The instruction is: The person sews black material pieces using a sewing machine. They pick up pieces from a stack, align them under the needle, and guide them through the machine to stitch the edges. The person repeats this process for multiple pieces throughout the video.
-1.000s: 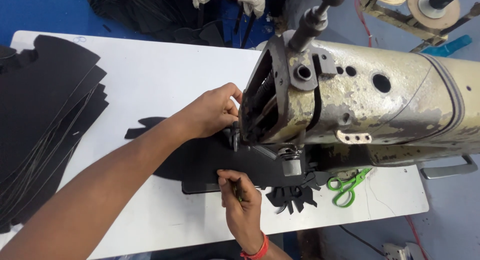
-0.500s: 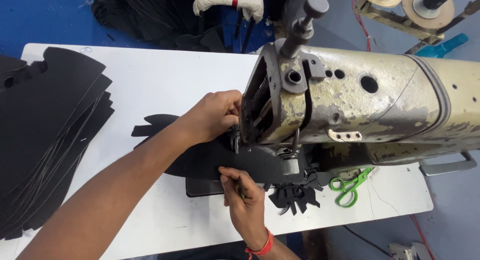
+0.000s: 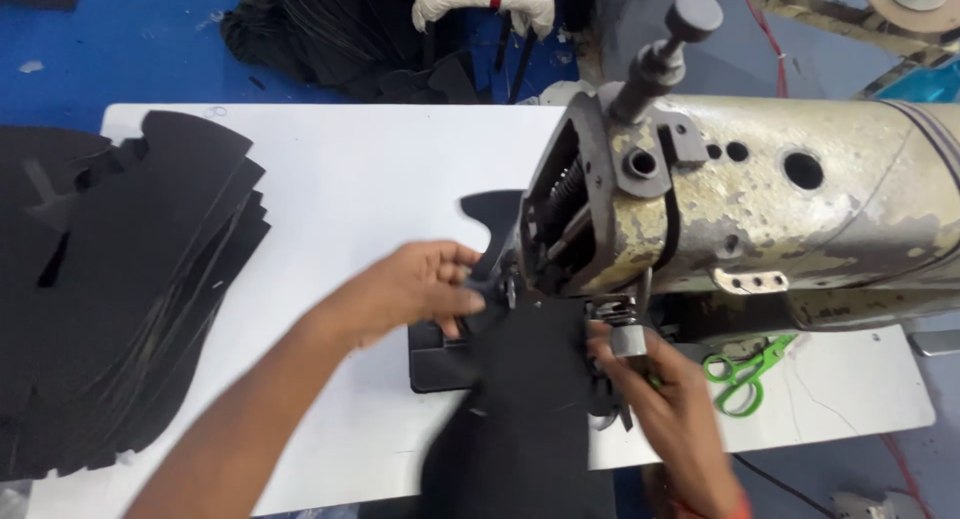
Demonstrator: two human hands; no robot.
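Black cut piece (image 3: 530, 399) gripped by both hands beneath worn sewing machine (image 3: 760, 219).

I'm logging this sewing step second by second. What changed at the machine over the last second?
The black cut fabric piece swung from lying flat across the white table toward the near edge. The right hand shifted to its right side, and the left hand kept its grip by the needle. The worn sewing machine, green scissors and black stack look unmoved.

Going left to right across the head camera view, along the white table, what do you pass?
Stack of black cut pieces → left hand → black piece at the needle → right hand → green scissors, with the worn sewing machine above the right part.
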